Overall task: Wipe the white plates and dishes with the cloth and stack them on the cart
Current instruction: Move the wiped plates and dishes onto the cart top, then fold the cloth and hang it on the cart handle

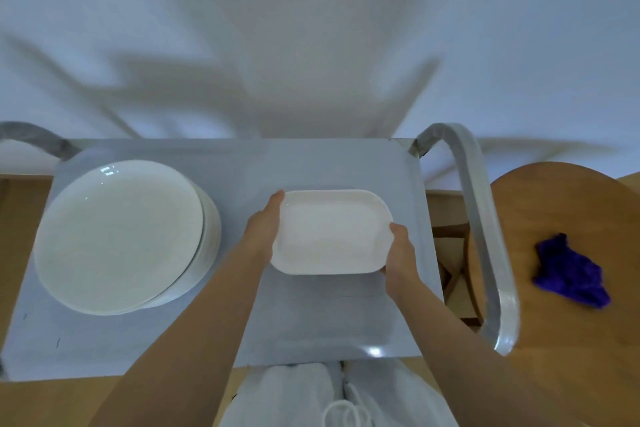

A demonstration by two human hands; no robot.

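Observation:
A white oval dish [331, 232] is held over the middle right of the grey cart top [311, 163]. My left hand [265, 229] grips its left rim and my right hand [400, 253] grips its near right rim. I cannot tell whether the dish touches the cart. A stack of round white plates [121, 236] stands on the cart's left side. The purple cloth [571, 276] lies crumpled on a round wooden table [571, 204] to the right, apart from both hands.
The cart's metal handle [485, 225] curves between the cart top and the wooden table. A white wall rises behind the cart. Wooden floor shows at the left and near edges, and white trousers at the bottom.

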